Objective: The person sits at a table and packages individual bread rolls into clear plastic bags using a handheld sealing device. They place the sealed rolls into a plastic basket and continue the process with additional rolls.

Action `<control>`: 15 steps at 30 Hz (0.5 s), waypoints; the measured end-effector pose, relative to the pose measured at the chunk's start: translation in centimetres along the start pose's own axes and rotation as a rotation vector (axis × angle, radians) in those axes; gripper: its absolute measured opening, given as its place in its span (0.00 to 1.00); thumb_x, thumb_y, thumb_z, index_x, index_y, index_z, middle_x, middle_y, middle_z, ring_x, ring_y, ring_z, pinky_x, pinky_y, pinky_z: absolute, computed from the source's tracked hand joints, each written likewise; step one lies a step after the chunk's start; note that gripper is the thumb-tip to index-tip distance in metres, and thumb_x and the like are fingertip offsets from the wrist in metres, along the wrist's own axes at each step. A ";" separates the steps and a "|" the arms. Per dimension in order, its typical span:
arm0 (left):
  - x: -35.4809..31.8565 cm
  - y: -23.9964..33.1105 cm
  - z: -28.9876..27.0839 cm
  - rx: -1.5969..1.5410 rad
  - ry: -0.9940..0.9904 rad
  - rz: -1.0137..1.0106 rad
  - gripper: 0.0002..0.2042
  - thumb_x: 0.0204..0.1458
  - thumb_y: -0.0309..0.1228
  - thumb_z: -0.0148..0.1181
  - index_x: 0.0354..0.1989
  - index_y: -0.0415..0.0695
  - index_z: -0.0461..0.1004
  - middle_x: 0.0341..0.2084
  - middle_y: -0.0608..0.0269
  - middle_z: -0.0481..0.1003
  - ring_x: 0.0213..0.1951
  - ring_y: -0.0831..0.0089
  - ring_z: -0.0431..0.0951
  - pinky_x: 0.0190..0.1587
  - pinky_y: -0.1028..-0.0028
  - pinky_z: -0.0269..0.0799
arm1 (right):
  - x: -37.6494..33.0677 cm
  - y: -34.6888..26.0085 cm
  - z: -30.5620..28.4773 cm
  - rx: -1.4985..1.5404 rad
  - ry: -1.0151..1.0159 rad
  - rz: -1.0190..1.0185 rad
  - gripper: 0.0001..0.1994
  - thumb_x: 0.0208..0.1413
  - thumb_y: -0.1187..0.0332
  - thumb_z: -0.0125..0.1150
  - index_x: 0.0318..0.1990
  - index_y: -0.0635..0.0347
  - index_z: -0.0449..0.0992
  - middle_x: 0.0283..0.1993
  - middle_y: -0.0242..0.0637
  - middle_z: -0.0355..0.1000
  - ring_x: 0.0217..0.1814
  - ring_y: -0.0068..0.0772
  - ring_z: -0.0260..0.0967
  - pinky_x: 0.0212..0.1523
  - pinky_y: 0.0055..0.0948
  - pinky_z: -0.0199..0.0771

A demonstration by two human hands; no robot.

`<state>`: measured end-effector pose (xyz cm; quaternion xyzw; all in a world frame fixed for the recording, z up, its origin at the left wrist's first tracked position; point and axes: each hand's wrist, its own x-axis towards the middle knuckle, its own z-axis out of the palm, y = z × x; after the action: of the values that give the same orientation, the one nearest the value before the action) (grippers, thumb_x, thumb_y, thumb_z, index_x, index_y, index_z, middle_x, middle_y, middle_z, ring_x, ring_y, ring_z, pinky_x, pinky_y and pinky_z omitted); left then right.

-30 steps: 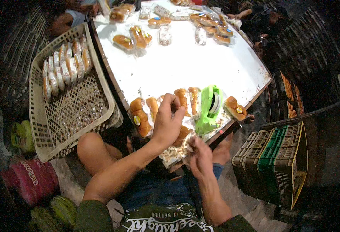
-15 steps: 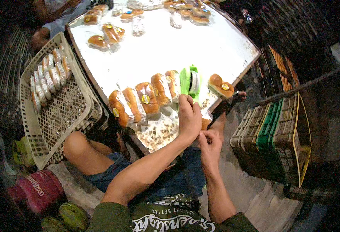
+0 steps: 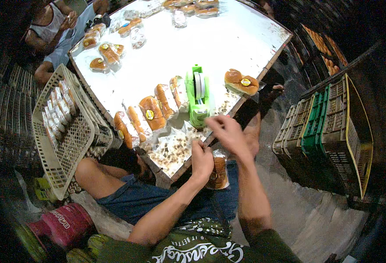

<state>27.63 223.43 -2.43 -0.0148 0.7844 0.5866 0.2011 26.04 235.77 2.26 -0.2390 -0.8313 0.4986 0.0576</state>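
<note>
My left hand (image 3: 202,163) is closed at the near edge of the white table, gripping the gathered neck of a clear plastic bag. A brown bread loaf (image 3: 219,174) hangs in that bag, just right of the hand, above my lap. My right hand (image 3: 230,135) is at the front end of a green tape dispenser (image 3: 197,98), its fingers bent and somewhat blurred; whether tape is between them is hidden. The dispenser stands on the table with a pale tape roll in it. Left of it, several bagged bread loaves (image 3: 149,115) lean in a row.
Another bagged bread (image 3: 241,82) lies near the table's right edge, and more are farther back. A cream plastic crate (image 3: 65,144) at left holds several wrapped breads. Stacked crates (image 3: 318,125) stand on the right. A person (image 3: 48,30) sits at the far left.
My left hand has drawn back from the dispenser toward me and now grips the bag. My right hand has moved up to the dispenser's front end. The hanging bread has come into plain sight.
</note>
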 end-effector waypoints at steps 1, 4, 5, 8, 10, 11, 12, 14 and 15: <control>0.3 -0.4 0.1 -0.020 0.049 -0.015 0.08 0.52 0.25 0.50 0.36 0.38 0.59 0.31 0.48 0.66 0.36 0.57 0.68 0.43 0.60 0.64 | 0.8 -0.4 0.9 -0.099 -0.007 -0.020 0.18 0.54 0.55 0.62 0.34 0.66 0.79 0.32 0.51 0.77 0.35 0.45 0.77 0.39 0.39 0.74; 0.9 -0.9 -0.4 -0.002 0.048 -0.031 0.08 0.52 0.24 0.50 0.36 0.38 0.59 0.31 0.52 0.65 0.36 0.62 0.67 0.43 0.63 0.64 | 1.8 -0.2 2.0 -0.431 0.067 -0.063 0.14 0.52 0.60 0.61 0.32 0.65 0.80 0.29 0.54 0.76 0.34 0.52 0.76 0.38 0.44 0.74; 1.2 -0.5 -0.6 -0.043 0.016 -0.051 0.08 0.51 0.24 0.50 0.36 0.38 0.59 0.31 0.53 0.65 0.35 0.63 0.66 0.42 0.64 0.64 | 2.0 0.0 2.1 -0.549 0.105 -0.078 0.13 0.51 0.61 0.60 0.31 0.65 0.81 0.29 0.55 0.75 0.35 0.55 0.76 0.38 0.47 0.74; 1.9 0.1 -1.5 -0.177 0.008 -0.072 0.08 0.49 0.22 0.51 0.35 0.39 0.59 0.29 0.59 0.61 0.34 0.68 0.64 0.41 0.68 0.64 | 1.2 3.2 1.3 -0.504 -0.080 0.033 0.15 0.54 0.60 0.57 0.34 0.65 0.81 0.35 0.52 0.78 0.39 0.53 0.77 0.41 0.44 0.75; 1.0 2.2 -2.7 -0.264 0.009 0.081 0.08 0.49 0.20 0.50 0.34 0.40 0.58 0.28 0.61 0.61 0.33 0.71 0.64 0.40 0.71 0.64 | -0.7 9.1 0.8 0.050 -0.471 0.217 0.17 0.56 0.58 0.55 0.40 0.64 0.80 0.37 0.45 0.79 0.39 0.41 0.78 0.42 0.38 0.77; 1.2 3.0 -3.8 -0.348 0.066 0.088 0.07 0.49 0.20 0.50 0.33 0.41 0.59 0.28 0.62 0.61 0.33 0.72 0.64 0.40 0.71 0.64 | -2.7 7.4 2.0 0.272 -0.479 0.294 0.16 0.57 0.59 0.54 0.44 0.63 0.78 0.40 0.43 0.78 0.39 0.34 0.77 0.42 0.35 0.76; 1.6 3.8 -4.8 -0.434 0.116 0.093 0.07 0.49 0.19 0.50 0.33 0.41 0.59 0.28 0.62 0.61 0.33 0.72 0.64 0.40 0.72 0.64 | -5.0 4.3 2.8 0.492 -0.477 0.381 0.16 0.58 0.61 0.53 0.48 0.62 0.77 0.43 0.41 0.76 0.39 0.28 0.75 0.42 0.33 0.75; 2.2 5.8 -7.5 -0.699 0.179 0.070 0.07 0.48 0.19 0.50 0.32 0.43 0.59 0.28 0.65 0.62 0.33 0.74 0.64 0.40 0.74 0.64 | -8.0 -2.1 2.6 0.747 -0.595 0.511 0.15 0.57 0.66 0.52 0.50 0.61 0.74 0.47 0.41 0.75 0.39 0.29 0.74 0.42 0.32 0.74; 2.5 6.8 -9.2 -0.744 0.195 0.053 0.08 0.51 0.22 0.53 0.32 0.44 0.58 0.27 0.65 0.62 0.33 0.74 0.64 0.40 0.74 0.65 | -8.6 -3.6 2.7 0.876 -0.636 0.579 0.15 0.57 0.68 0.51 0.51 0.61 0.73 0.48 0.41 0.74 0.39 0.29 0.73 0.42 0.32 0.74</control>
<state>20.82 217.56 5.08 -0.1223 0.5333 0.8320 0.0911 31.49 228.25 5.23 -0.2488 -0.4266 0.8363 -0.2382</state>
